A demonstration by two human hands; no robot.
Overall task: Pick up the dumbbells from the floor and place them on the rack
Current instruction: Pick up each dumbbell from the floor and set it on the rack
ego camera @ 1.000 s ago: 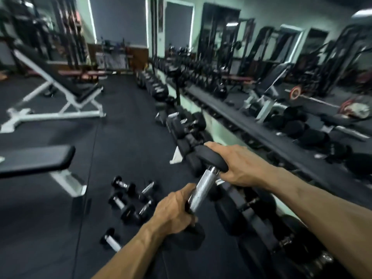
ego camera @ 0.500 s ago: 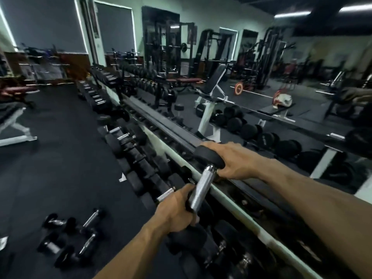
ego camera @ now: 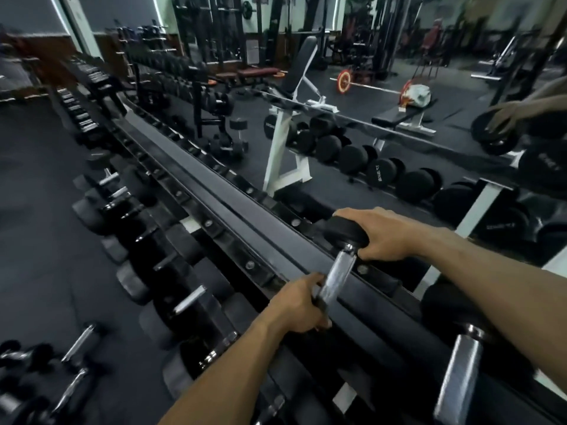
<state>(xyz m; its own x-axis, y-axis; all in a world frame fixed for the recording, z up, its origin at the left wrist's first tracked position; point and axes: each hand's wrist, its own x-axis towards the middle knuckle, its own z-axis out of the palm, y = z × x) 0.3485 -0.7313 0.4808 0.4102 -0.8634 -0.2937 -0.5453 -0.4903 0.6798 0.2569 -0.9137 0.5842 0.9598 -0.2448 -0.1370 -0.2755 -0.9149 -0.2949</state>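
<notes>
Left hand [ego camera: 299, 305] gripping chrome handle of black rubber-headed dumbbell [ego camera: 339, 271] — right hand [ego camera: 382, 234] clasping its far head — over long black steel rack [ego camera: 233, 207].

I see open top rail of the rack [ego camera: 233, 207] stretching left; a racked dumbbell [ego camera: 460, 369] blocks the right, the mirror [ego camera: 399, 56] behind.

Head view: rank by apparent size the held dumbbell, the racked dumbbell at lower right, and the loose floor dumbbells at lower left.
1. Racked dumbbell: looks largest, though it is nearest the camera, so unsure.
2. Held dumbbell, gripped by left hand and right hand.
3. Floor dumbbells: look smallest, though farther away.
</notes>
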